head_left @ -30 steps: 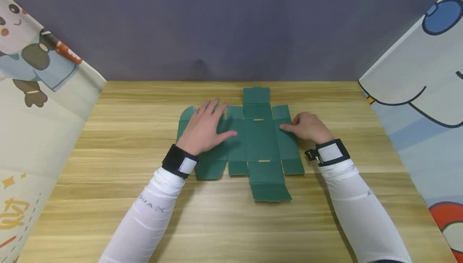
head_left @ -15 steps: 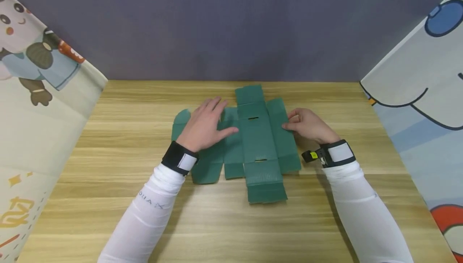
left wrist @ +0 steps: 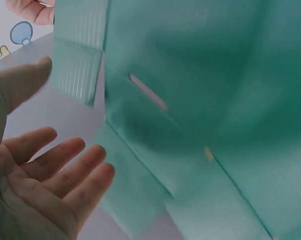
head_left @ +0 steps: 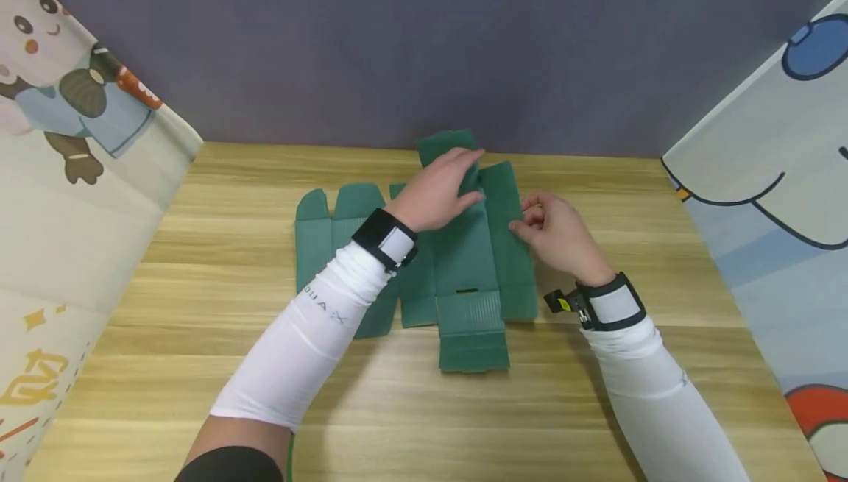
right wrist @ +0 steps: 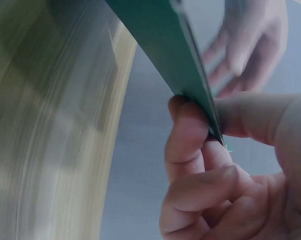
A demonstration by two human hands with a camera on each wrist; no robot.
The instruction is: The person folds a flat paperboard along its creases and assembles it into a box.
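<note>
A green flat cardboard box blank (head_left: 464, 261), with creased panels, flaps and slots, lies unfolded in the head view, its right side raised off the table. My right hand (head_left: 559, 235) pinches the blank's right edge between thumb and curled fingers; the right wrist view shows the green cardboard (right wrist: 160, 45) caught in that pinch. Over the upper middle panel is my left hand (head_left: 437, 191), fingers extended. In the left wrist view the left hand's spread fingers (left wrist: 85, 190) stand apart from the green cardboard (left wrist: 190, 100) and hold nothing.
The blank lies on a wood-grain table (head_left: 199, 283). A dark grey-blue wall (head_left: 424, 48) rises behind the table's far edge. Cloths with cartoon prints hang at the left (head_left: 99, 195) and right (head_left: 762, 173).
My left hand has moved right from the left panels to above the middle panel. My right hand has lifted the right edge, and the blank has shifted slightly left and away.
</note>
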